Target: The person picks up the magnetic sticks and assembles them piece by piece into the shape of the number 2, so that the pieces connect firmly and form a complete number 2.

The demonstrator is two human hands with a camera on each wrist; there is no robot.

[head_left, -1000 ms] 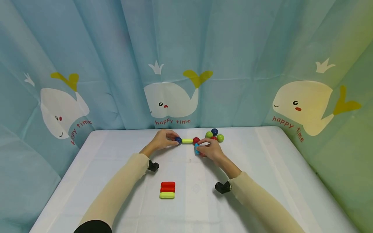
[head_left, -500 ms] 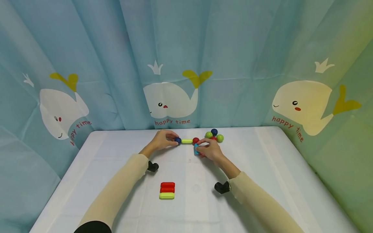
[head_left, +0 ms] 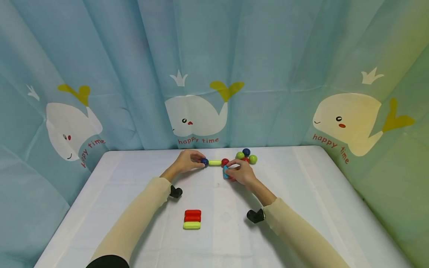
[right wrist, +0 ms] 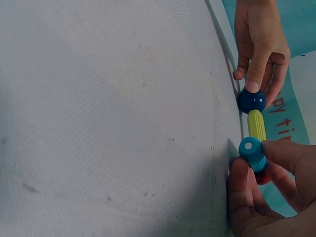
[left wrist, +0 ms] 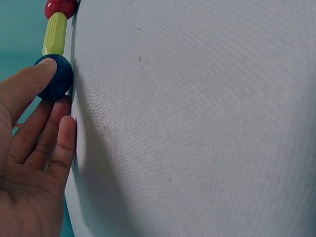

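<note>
Near the back of the table, my left hand (head_left: pixel 188 160) pinches a dark blue ball (left wrist: pixel 55 79) between thumb and fingers. A yellow-green rod (head_left: pixel 215 162) runs from that ball to a red ball (head_left: pixel 225 162) on its right. My right hand (head_left: pixel 242 172) holds a light blue rod (right wrist: pixel 253 152) between thumb and fingertips. This rod points from the red ball toward the front of the table, and its free end shows a pale round spot in the right wrist view. Fingers partly hide the red ball there.
Right behind my right hand sits a cluster of balls: two green balls (head_left: pixel 253 159), a blue ball (head_left: pixel 246 152) and a partly covered red one. Two red rods (head_left: pixel 192 216) and a yellow-green rod (head_left: pixel 192 225) lie side by side nearer the front. A whale-print curtain (head_left: pixel 268 74) borders the table (head_left: pixel 285 167).
</note>
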